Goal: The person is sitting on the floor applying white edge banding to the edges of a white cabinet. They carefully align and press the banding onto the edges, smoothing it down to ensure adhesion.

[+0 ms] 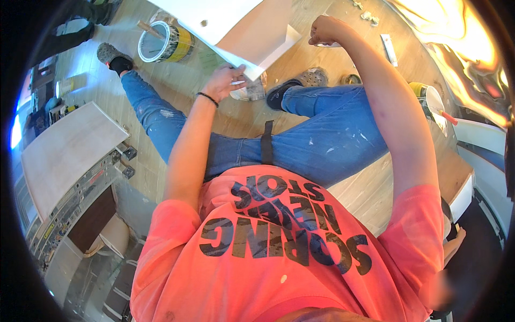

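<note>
A large white panel point(225, 19) with a folded or angled edge and a tan-looking face stands in front of me at the top. My left hand point(222, 85) grips its lower corner, fingers bent at the edge, with a small pale sliver showing between them. To the right of the panel and apart from it, my right hand point(326, 31) is closed like a fist. A bit of something pale shows under its fingers, too little to name.
A yellow-and-white paint bucket point(179, 44) with a stick stands left of the panel. Another bucket point(433, 99), with a red handle by it, is at right near bright plastic sheeting point(456, 32). A pale board point(75, 155) lies left. Another person's leg point(70, 37) and hand point(456, 244) show.
</note>
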`<state>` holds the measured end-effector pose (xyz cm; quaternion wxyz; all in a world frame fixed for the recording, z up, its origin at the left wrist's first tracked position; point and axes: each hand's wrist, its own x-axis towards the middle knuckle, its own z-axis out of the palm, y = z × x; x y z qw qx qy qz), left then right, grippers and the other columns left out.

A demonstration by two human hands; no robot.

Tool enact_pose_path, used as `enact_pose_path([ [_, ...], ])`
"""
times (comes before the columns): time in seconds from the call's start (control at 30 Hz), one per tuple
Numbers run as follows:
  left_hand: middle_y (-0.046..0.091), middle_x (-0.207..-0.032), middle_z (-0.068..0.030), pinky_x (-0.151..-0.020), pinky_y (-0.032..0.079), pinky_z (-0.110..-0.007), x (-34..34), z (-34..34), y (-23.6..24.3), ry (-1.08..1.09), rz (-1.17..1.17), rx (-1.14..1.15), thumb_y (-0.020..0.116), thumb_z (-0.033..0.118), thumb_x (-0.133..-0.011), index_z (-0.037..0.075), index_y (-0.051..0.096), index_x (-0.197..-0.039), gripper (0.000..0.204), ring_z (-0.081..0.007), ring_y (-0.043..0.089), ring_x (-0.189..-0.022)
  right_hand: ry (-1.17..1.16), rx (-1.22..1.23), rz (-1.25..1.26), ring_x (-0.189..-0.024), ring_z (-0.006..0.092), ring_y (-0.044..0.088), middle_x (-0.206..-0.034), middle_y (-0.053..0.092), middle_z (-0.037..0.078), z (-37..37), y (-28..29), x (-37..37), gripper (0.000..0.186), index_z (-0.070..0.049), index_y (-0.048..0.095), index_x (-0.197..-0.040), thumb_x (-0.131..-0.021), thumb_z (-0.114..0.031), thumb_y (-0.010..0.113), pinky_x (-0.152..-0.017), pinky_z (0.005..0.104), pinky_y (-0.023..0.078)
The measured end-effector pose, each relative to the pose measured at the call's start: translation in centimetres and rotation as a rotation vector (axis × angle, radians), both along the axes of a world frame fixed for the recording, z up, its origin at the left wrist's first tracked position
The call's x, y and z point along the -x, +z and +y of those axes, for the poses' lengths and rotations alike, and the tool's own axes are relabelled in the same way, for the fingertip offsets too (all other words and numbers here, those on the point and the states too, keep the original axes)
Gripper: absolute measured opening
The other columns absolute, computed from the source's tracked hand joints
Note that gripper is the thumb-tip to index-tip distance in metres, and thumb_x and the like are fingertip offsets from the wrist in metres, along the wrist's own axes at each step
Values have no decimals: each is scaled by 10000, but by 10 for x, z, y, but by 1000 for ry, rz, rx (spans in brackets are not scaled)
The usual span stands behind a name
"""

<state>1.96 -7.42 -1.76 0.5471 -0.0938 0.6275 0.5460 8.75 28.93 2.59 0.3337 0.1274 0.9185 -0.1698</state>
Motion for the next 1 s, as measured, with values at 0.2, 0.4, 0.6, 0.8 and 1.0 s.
enact_pose_path([
  [0.2,620,-1075,-19,-872,542,-405,26,-29,7,-60,77,129,642,211,-1024,124,602,-1137,148,-180,605,-979,23,42,11,-767,312,708,-800,739,109,1,-3,1,375,-59,780,-888,-823,-428,787,-710,498,571],
  [0.4,582,-1060,-6,-879,530,-416,49,-43,11,-127,169,205,547,220,-1046,145,586,-1106,104,-169,577,-994,72,65,53,-776,305,725,-813,744,107,-1,-1,0,356,-106,789,-1013,-834,-414,786,-721,472,575],
  [0.6,592,-1073,-4,-859,522,-396,60,-48,16,-131,213,226,593,242,-1018,148,594,-1130,146,-161,579,-981,-8,182,15,-734,238,731,-852,763,98,0,-3,2,344,-105,785,-1085,-817,-318,823,-704,407,576],
  [0.8,624,-1086,-9,-819,507,-371,53,-49,17,-87,301,221,666,244,-978,108,625,-1171,240,-159,585,-995,-93,410,-39,-754,180,709,-889,760,93,-6,6,2,404,-63,729,-1206,-823,-157,818,-723,338,546],
  [1.0,694,-1058,-86,-769,515,-367,26,-53,25,-18,579,327,691,265,-966,58,661,-1207,319,-192,647,-921,-13,445,-21,-846,187,714,-967,763,91,-12,40,7,479,-32,685,-1245,-794,-111,828,-806,356,531],
])
